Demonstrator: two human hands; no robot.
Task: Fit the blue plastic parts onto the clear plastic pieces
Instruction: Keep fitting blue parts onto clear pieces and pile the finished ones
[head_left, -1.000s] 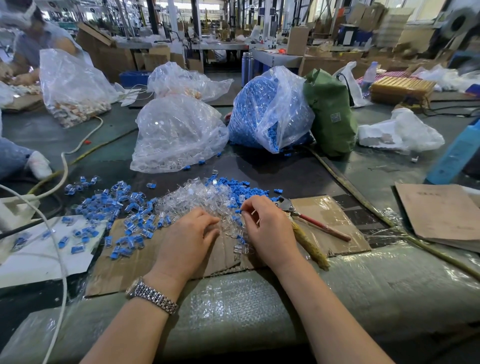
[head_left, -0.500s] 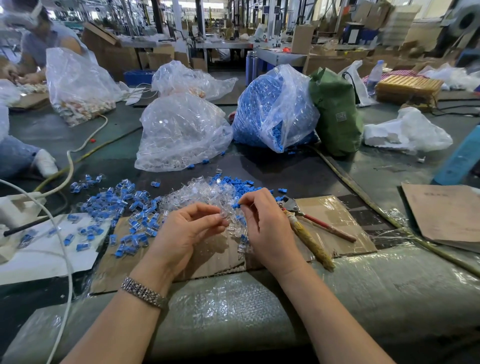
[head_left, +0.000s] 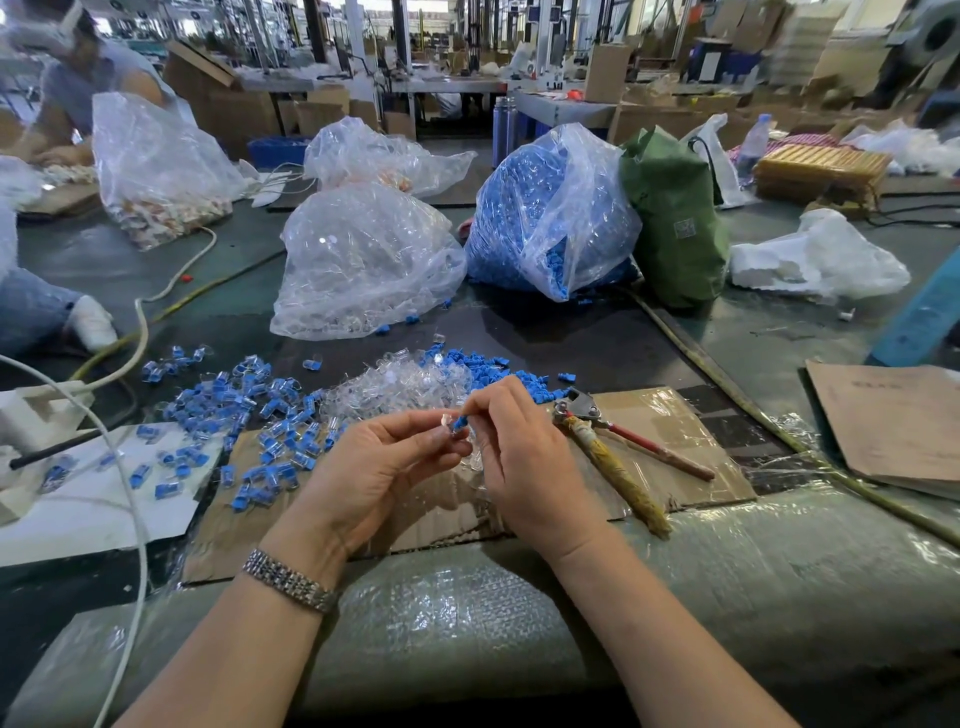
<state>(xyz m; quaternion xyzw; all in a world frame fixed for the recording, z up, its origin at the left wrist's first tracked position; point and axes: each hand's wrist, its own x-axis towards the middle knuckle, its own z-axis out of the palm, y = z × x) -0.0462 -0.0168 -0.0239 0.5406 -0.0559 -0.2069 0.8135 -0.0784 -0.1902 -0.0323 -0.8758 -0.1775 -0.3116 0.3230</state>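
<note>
My left hand (head_left: 382, 462) pinches a small clear plastic piece (head_left: 444, 422) between thumb and fingers, raised above the cardboard. My right hand (head_left: 519, 452) pinches a blue plastic part (head_left: 459, 423) and holds its tip against the clear piece. Behind the hands lies a heap of loose clear pieces (head_left: 400, 382), with loose blue parts (head_left: 498, 371) to its right. Finished blue-and-clear pieces (head_left: 244, 415) are scattered to the left.
Pliers with a red handle (head_left: 618, 439) lie on the cardboard sheet (head_left: 691, 447) right of my hands. A bag of clear pieces (head_left: 363, 265), a bag of blue parts (head_left: 550, 218) and a green bag (head_left: 675, 223) stand behind. White cables (head_left: 137, 332) run at left. Another person sits at far left.
Both hands lifted off the heap and came together. The left hand now holds a clear piece and the right hand has brought a blue part up to it.
</note>
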